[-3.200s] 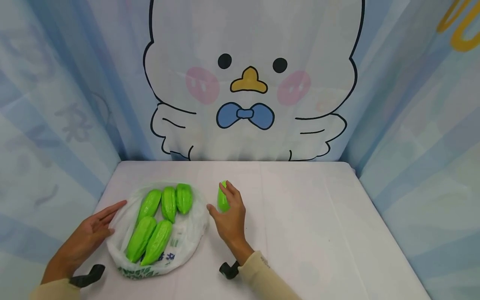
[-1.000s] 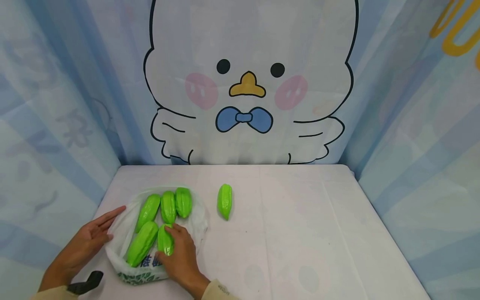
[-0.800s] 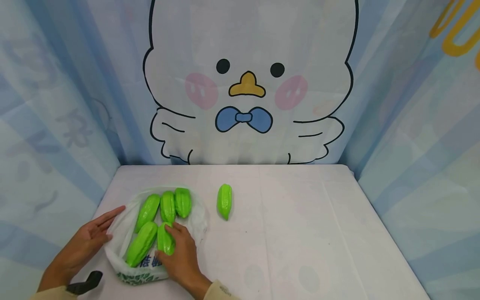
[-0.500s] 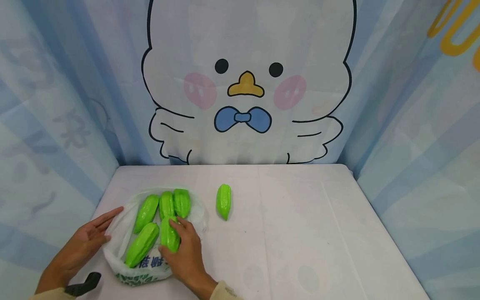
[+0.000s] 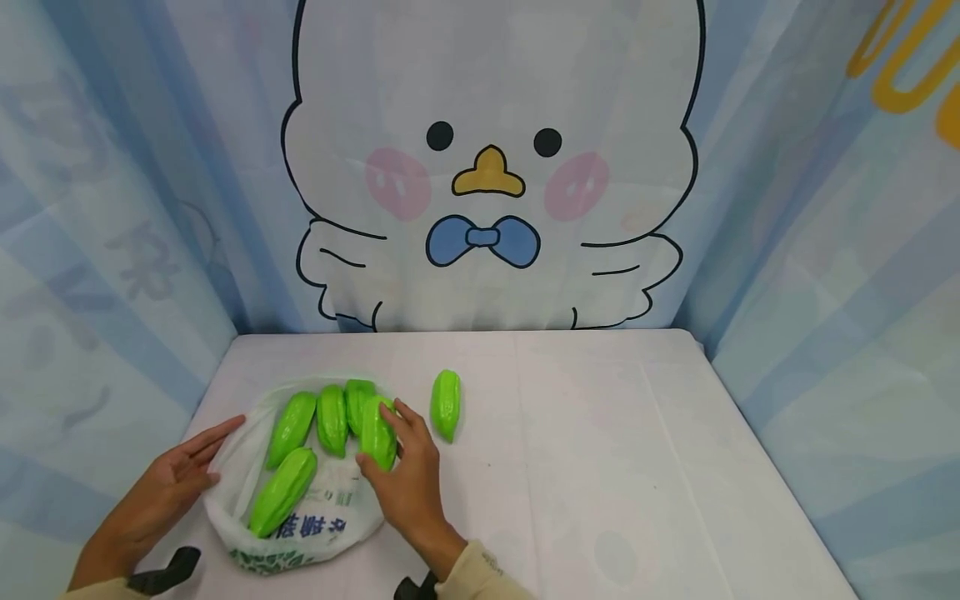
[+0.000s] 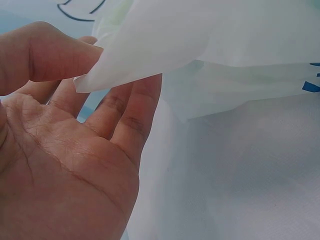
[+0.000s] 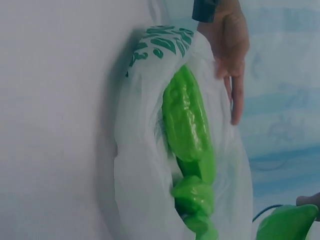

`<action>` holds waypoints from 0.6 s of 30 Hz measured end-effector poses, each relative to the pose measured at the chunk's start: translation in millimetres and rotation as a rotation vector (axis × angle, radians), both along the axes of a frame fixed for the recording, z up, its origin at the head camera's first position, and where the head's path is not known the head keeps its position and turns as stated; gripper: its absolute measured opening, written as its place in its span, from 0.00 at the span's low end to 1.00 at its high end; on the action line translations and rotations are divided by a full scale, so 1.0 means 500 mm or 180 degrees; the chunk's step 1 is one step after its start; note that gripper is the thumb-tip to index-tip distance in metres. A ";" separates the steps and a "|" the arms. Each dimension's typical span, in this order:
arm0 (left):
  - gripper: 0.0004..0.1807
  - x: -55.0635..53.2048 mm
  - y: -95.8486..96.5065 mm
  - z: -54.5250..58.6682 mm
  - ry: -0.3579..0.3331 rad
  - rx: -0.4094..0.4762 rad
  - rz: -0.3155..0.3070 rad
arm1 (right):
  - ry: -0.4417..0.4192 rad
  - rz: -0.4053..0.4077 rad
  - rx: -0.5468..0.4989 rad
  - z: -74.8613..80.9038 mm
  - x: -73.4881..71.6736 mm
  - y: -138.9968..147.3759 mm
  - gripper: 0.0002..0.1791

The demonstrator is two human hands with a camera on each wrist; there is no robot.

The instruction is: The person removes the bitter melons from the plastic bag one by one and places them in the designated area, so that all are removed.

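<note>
In the head view a white plastic bag lies spread open on the table at left. Several bright green, ridged bitter melons, seemingly models, sit inside, one of them a bitter melon near the bag's front. My right hand grips another bitter melon between thumb and fingers, above the bag's right side; its tip shows in the right wrist view. My left hand is at the bag's left rim. The left wrist view shows that rim between its thumb and its nearly straight fingers.
One loose bitter melon lies on the white-covered table, right of the bag. Light blue curtains stand on both sides, and a cartoon-printed cloth hangs behind the table.
A bitter melon was set on the table right of the bag. My right hand has since gripped another inside and lifted it up and to the right. The left hand stays at the rim.
</note>
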State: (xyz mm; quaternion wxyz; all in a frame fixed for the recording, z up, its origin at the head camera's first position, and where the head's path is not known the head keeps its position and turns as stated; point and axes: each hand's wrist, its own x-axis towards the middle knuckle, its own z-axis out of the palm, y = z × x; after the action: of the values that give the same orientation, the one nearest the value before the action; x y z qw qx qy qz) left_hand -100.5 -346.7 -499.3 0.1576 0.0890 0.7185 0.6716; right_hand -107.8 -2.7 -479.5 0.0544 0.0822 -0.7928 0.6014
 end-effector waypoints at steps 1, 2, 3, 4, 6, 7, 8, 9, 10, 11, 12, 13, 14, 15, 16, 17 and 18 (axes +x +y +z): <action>0.38 0.000 -0.001 0.000 0.0003 0.0019 -0.0010 | 0.0011 -0.0030 0.0002 0.001 -0.004 0.005 0.39; 0.39 0.000 -0.002 -0.001 0.0007 0.0033 -0.0016 | 0.0021 -0.0055 -0.0001 0.002 -0.008 0.009 0.39; 0.39 -0.001 -0.002 -0.002 0.0013 0.0048 -0.0023 | 0.0033 -0.0081 0.0000 0.003 -0.012 0.014 0.39; 0.39 -0.001 -0.003 -0.003 0.0014 0.0064 -0.0030 | 0.0039 -0.0103 -0.0007 0.003 -0.016 0.019 0.39; 0.39 -0.001 -0.004 -0.004 0.0000 0.0083 -0.0030 | 0.0059 -0.0156 -0.0007 0.003 -0.025 0.030 0.39; 0.39 -0.001 -0.004 -0.005 0.0002 0.0084 -0.0024 | 0.0060 -0.0186 0.0003 0.003 -0.030 0.036 0.38; 0.39 -0.001 -0.004 -0.005 0.0002 0.0078 -0.0026 | 0.0052 -0.0218 0.0008 0.002 -0.035 0.043 0.38; 0.39 -0.001 -0.005 -0.005 0.0005 0.0093 -0.0035 | 0.0054 -0.0250 0.0008 0.001 -0.040 0.049 0.38; 0.39 -0.001 -0.005 -0.004 0.0002 0.0104 -0.0046 | 0.0050 -0.0283 0.0008 0.000 -0.045 0.056 0.38; 0.39 -0.001 -0.005 -0.004 0.0002 0.0116 -0.0063 | 0.0057 -0.0323 0.0015 -0.002 -0.050 0.063 0.38; 0.39 -0.001 -0.005 -0.004 0.0001 0.0124 -0.0077 | 0.0054 -0.0357 0.0020 -0.003 -0.056 0.071 0.38; 0.39 -0.001 -0.005 -0.004 0.0001 0.0130 -0.0089 | 0.0055 -0.0396 0.0035 -0.005 -0.061 0.078 0.38; 0.39 -0.001 -0.006 -0.004 0.0005 0.0131 -0.0096 | 0.0059 -0.0429 0.0032 -0.007 -0.067 0.085 0.38; 0.39 -0.001 -0.006 -0.004 -0.0001 0.0151 -0.0112 | 0.0075 -0.0453 0.0028 -0.009 -0.073 0.092 0.38; 0.39 -0.001 -0.006 -0.004 -0.0002 0.0147 -0.0118 | 0.0082 -0.0477 0.0029 -0.010 -0.079 0.100 0.38; 0.39 -0.001 -0.006 -0.004 -0.0003 0.0145 -0.0126 | 0.0094 -0.0498 0.0035 -0.011 -0.084 0.107 0.38; 0.39 -0.002 -0.006 -0.004 -0.0006 0.0144 -0.0131 | 0.0101 -0.0508 0.0038 -0.012 -0.089 0.114 0.38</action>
State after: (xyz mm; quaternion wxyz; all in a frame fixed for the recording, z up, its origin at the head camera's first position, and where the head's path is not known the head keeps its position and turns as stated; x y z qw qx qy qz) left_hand -101.3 -349.9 -501.2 0.1700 0.1067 0.7010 0.6843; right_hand -152.5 54.2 -485.3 0.1143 0.0286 -0.7995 0.5890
